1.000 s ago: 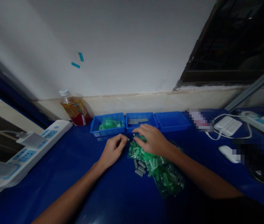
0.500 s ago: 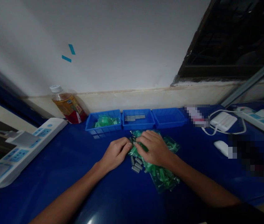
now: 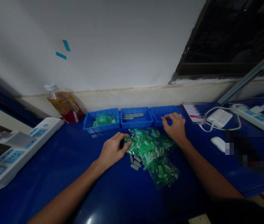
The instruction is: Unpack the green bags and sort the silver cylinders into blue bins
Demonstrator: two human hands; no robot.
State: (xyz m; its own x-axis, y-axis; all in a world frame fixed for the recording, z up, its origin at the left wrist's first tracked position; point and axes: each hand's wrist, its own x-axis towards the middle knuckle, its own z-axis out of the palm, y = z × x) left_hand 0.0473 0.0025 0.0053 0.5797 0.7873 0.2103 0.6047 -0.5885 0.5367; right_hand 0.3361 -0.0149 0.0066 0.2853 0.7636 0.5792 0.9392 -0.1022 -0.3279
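A heap of clear green plastic bags (image 3: 143, 144) with small green and metallic pieces lies at the middle of the table. My left hand (image 3: 113, 149) is closed at the heap's left edge, its thumb and fingers curled on a bag there. My right hand (image 3: 175, 126) is raised over the front of the right blue bin (image 3: 156, 112), thumb and index finger pinched together. Whatever sits in that pinch is too small to make out. Several grey metal cylinders (image 3: 136, 163) lie loose just below the left hand.
The left blue bin (image 3: 89, 124) holds green pieces, the middle blue bin (image 3: 136, 124) grey rods. A drink bottle (image 3: 64, 104) and a power strip (image 3: 21, 152) stand left. On the right are a phone (image 3: 191, 113), a white charger (image 3: 220, 117) and a white mouse (image 3: 218, 143).
My right hand has gone from the heap up and right to the right bin, uncovering the bags. The left hand stays at the heap's left edge. The view has shifted slightly.
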